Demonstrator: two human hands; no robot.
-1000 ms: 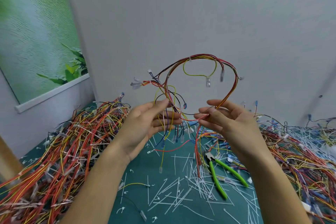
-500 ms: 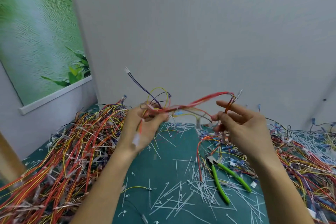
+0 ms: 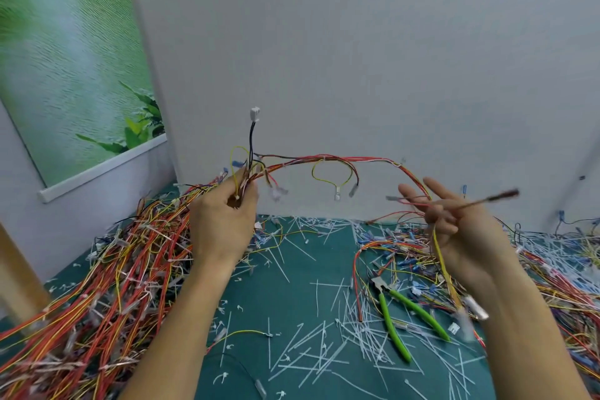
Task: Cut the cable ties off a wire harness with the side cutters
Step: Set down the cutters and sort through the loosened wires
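The harness (image 3: 324, 159) is held up above the mat (image 3: 292, 286), arched between both hands. One end is gripped in the curled fingers of the left hand (image 3: 224, 224). At the other end a few strands are pinched low in the right hand (image 3: 464, 237), whose first two fingers are stretched out straight. The cutters (image 3: 392, 326) are lying untouched on the mat under the right forearm, among cut ties (image 3: 324, 344). At least one white tie (image 3: 321, 157) can be seen on the raised bundle, so cutting is judged to be unfinished. The thin pinch on the right is the weak point: should it be relaxed while the cutters are reached for, the free end could drop into the right pile (image 3: 571, 286) and be snagged or lost among similar wires. The hanging terminals (image 3: 336, 195) and the yellow strand trailing over the right wrist could be caught on loose wires as the harness is lowered. When a cut is made, insulation could be nicked if the blades are set against the wires rather than the tie alone, since the ties appear to sit tight on the strands. A tie could also be missed, as white ties are hard to tell from white connectors (image 3: 255, 114).
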